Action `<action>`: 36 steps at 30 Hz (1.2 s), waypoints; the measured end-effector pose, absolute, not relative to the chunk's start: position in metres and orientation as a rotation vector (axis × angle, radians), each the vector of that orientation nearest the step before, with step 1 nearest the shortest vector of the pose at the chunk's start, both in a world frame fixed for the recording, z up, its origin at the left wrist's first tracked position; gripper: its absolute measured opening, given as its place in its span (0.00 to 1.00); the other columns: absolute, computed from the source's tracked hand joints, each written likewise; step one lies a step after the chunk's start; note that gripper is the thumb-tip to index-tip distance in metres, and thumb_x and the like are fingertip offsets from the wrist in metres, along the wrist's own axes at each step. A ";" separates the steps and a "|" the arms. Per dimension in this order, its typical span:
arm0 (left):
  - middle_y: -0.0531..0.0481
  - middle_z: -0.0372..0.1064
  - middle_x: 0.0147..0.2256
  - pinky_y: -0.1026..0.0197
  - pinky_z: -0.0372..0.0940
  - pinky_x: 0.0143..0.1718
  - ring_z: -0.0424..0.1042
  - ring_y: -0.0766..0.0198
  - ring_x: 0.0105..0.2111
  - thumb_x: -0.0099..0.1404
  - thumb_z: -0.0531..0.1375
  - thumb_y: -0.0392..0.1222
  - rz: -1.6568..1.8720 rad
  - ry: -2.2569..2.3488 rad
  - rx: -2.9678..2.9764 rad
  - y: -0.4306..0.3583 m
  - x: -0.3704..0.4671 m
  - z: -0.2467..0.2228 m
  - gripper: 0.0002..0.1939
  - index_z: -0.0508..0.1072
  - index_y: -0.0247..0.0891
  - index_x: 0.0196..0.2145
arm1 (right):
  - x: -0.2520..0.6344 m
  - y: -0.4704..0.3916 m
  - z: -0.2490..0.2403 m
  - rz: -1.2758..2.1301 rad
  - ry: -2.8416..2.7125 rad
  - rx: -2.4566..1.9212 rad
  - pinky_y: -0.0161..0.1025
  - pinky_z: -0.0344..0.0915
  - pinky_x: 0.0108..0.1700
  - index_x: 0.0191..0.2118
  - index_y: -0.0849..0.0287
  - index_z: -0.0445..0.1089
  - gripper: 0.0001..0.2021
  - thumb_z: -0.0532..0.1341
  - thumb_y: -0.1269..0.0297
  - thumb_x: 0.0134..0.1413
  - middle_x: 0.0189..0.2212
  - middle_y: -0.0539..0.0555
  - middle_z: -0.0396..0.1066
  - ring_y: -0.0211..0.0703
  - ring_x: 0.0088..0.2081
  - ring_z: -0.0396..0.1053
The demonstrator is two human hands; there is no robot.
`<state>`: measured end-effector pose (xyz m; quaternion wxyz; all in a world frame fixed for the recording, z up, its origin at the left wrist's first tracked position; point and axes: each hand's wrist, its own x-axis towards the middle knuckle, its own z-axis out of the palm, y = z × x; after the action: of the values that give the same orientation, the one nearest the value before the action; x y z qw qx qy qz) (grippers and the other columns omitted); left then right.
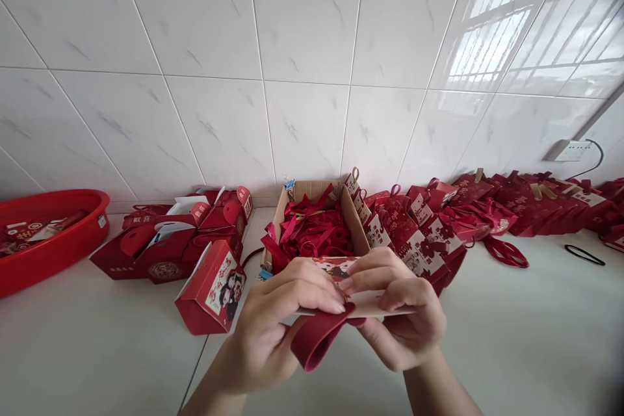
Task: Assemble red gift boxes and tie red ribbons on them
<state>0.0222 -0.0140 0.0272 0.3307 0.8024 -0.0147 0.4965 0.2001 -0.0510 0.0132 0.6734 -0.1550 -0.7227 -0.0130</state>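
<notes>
In front of me, my left hand [277,318] and my right hand [404,312] both grip a small paper gift box [375,302], a pale edge of it facing me and printed figures on its far side. A wide dark-red ribbon [316,341] hangs in a loop from its near edge. My left fingertips press where the ribbon meets the box, and my right fingertips touch close by. Most of the box is hidden by the hands. Just beyond them stands an open cardboard box [363,227] full of loose red ribbons [316,227].
Red printed gift boxes [170,253] cluster at left, one separate box [209,299] nearer me. A red plastic basin [58,253] holds printed pieces. Along the tiled wall at right stand several ribboned gift boxes [414,234]. A black loop [585,255] lies on the white countertop [526,338].
</notes>
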 end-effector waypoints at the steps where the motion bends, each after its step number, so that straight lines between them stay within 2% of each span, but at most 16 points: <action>1: 0.43 0.73 0.36 0.54 0.69 0.42 0.73 0.60 0.38 0.66 0.58 0.27 1.303 -0.042 2.096 -0.014 0.022 0.027 0.10 0.74 0.35 0.44 | 0.200 -0.051 0.013 -0.025 -1.624 -0.339 0.47 0.70 0.35 0.42 0.59 0.63 0.13 0.62 0.77 0.51 0.35 0.58 0.77 0.48 0.35 0.73; 7: 0.44 0.74 0.35 0.52 0.71 0.41 0.74 0.58 0.38 0.66 0.58 0.28 1.313 -0.039 2.078 -0.013 0.024 0.023 0.10 0.74 0.36 0.44 | 0.200 -0.049 0.010 -0.038 -1.611 -0.340 0.45 0.67 0.34 0.43 0.60 0.64 0.12 0.62 0.76 0.52 0.34 0.59 0.76 0.45 0.32 0.71; 14: 0.45 0.73 0.35 0.55 0.72 0.41 0.74 0.60 0.37 0.65 0.58 0.28 1.372 0.082 2.117 -0.017 0.028 0.029 0.10 0.73 0.38 0.41 | 0.202 -0.049 0.008 -0.045 -1.593 -0.382 0.43 0.65 0.32 0.41 0.57 0.61 0.12 0.62 0.74 0.53 0.32 0.56 0.77 0.42 0.29 0.68; 18: 0.45 0.72 0.44 0.61 0.74 0.41 0.74 0.59 0.46 0.65 0.58 0.28 1.267 0.273 2.105 -0.022 0.026 0.033 0.10 0.72 0.41 0.40 | 0.204 -0.047 0.006 0.004 -1.588 -0.409 0.43 0.65 0.31 0.40 0.57 0.61 0.15 0.64 0.77 0.49 0.30 0.56 0.75 0.42 0.28 0.67; 20: 0.45 0.71 0.48 0.64 0.75 0.39 0.75 0.59 0.47 0.66 0.57 0.29 1.172 0.343 2.051 -0.023 0.026 0.033 0.10 0.70 0.42 0.41 | 0.204 -0.046 0.006 0.054 -1.577 -0.428 0.43 0.66 0.31 0.39 0.57 0.61 0.15 0.64 0.78 0.48 0.29 0.55 0.75 0.41 0.27 0.66; 24: 0.49 0.74 0.43 0.64 0.76 0.39 0.78 0.63 0.41 0.67 0.58 0.32 1.156 0.454 1.893 -0.024 0.028 0.033 0.09 0.67 0.43 0.43 | 0.202 -0.049 0.006 0.193 -1.518 -0.518 0.39 0.66 0.30 0.37 0.56 0.60 0.15 0.65 0.78 0.49 0.27 0.52 0.72 0.39 0.26 0.67; 29: 0.50 0.74 0.38 0.65 0.77 0.36 0.78 0.63 0.38 0.66 0.61 0.36 1.146 0.554 1.725 -0.019 0.028 0.032 0.09 0.66 0.42 0.43 | 0.198 -0.054 0.006 0.473 -1.469 -0.802 0.34 0.62 0.25 0.36 0.55 0.58 0.12 0.65 0.70 0.54 0.30 0.52 0.72 0.38 0.28 0.68; 34: 0.50 0.75 0.35 0.65 0.76 0.33 0.78 0.64 0.34 0.65 0.62 0.36 1.142 0.587 1.681 -0.016 0.027 0.035 0.12 0.65 0.42 0.45 | 0.193 -0.056 0.007 0.666 -1.397 -0.920 0.30 0.54 0.19 0.35 0.55 0.57 0.13 0.64 0.63 0.55 0.31 0.52 0.71 0.32 0.22 0.61; 36: 0.49 0.75 0.36 0.67 0.75 0.33 0.78 0.64 0.35 0.64 0.61 0.35 1.188 0.602 1.740 -0.017 0.027 0.036 0.13 0.65 0.41 0.46 | 0.191 -0.057 0.010 0.700 -1.381 -0.942 0.30 0.54 0.20 0.35 0.55 0.57 0.13 0.64 0.62 0.55 0.30 0.52 0.71 0.32 0.22 0.61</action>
<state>0.0265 -0.0171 0.0358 0.4576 0.7061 0.2444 0.4820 0.1908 -0.0570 0.0096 0.6169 -0.4091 -0.5998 0.3039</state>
